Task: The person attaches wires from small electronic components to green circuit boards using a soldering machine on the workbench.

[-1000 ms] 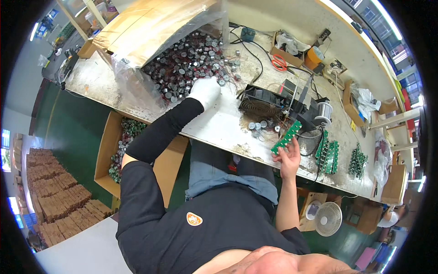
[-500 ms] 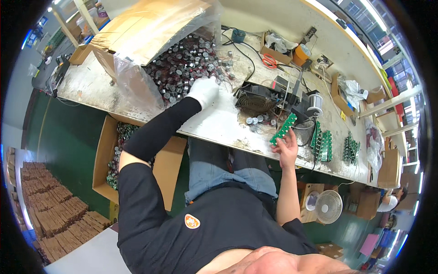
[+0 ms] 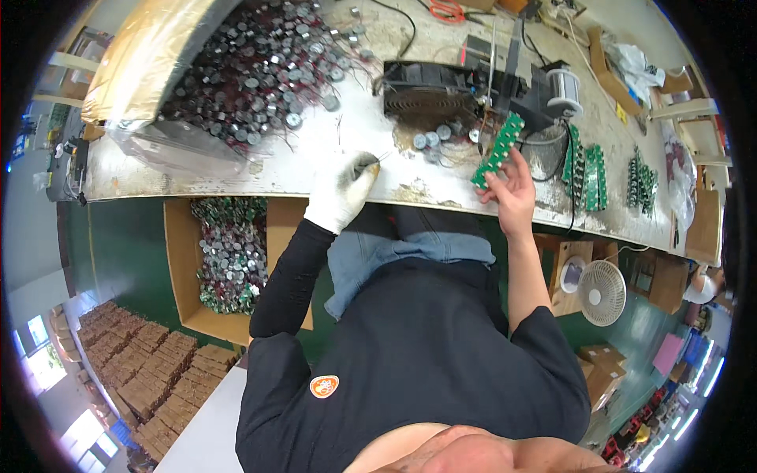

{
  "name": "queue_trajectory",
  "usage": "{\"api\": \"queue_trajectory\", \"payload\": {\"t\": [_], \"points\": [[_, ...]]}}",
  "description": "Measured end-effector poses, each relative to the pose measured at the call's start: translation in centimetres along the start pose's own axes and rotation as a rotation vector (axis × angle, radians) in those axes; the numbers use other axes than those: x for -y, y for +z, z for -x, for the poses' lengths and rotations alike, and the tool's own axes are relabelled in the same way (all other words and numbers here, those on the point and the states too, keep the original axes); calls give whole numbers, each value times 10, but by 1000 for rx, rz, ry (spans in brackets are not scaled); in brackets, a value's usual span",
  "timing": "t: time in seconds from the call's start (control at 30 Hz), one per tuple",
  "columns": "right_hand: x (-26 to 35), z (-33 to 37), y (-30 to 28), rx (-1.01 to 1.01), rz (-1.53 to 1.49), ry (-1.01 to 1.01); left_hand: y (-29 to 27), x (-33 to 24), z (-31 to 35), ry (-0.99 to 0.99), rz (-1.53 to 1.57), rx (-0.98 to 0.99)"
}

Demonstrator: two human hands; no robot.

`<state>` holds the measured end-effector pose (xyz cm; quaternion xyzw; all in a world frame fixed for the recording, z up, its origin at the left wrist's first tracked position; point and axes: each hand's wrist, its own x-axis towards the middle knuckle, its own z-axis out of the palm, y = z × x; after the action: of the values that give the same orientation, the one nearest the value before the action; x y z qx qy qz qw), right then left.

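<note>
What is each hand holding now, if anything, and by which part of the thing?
The right hand holds a green circuit board by its near end. For the gloved left hand, it cannot be told whether anything is held.

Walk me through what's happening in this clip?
A person works at a bench. The bare right hand holds a green circuit board up near its front edge. The gloved left hand is curled above the bench; what it grips, if anything, is unclear. Small round metal parts lie heaped to the left, more green boards to the right.
</note>
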<state>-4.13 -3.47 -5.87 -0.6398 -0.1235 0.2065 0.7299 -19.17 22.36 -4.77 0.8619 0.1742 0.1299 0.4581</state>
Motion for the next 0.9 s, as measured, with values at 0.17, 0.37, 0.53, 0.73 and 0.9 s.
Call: {"api": "queue_trajectory", "payload": {"t": [0.17,0.37,0.53,0.73,0.9], "points": [[2,1,-2,34,-45,-7,35,-21,8,-251,297,-38],[2,3,0,48,-91,28,57,-49,2,-284,335,-39],[7,2,-5,87,-185,100,77,-51,2,-214,411,-4],[12,5,-7,118,-224,122,88,-79,-6,-484,583,185],[16,-2,-6,140,-262,156,101,-80,-14,-518,686,100]]}}
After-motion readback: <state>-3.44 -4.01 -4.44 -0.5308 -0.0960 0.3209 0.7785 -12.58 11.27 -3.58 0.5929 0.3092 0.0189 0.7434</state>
